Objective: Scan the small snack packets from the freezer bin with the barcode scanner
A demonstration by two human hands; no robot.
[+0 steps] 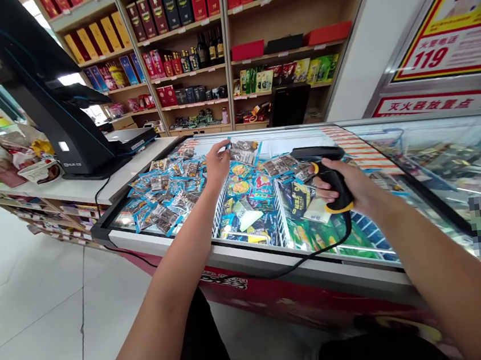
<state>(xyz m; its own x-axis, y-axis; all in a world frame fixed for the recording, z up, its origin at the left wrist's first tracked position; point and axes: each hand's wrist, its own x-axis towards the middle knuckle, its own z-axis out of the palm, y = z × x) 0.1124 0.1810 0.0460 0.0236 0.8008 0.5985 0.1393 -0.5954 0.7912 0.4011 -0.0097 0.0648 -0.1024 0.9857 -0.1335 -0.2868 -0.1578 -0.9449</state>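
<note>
My left hand [217, 163] reaches out over the glass lid of a chest freezer [249, 259] and pinches the edge of a small snack packet [240, 149] with a blue border. Many similar packets [168, 190] lie spread over the lid to the left of that hand. My right hand [344, 186] grips a black and yellow barcode scanner [324, 171], its head pointing left toward the packets. The scanner's black cable [300, 261] hangs down over the freezer's front rim.
A black checkout terminal [56, 102] stands on the white counter [65, 190] at the left. Shelves [218, 50] with boxes and bottles fill the back wall. Ice cream wrappers [252, 207] show under the glass. A red and yellow sign [452, 26] hangs at the right.
</note>
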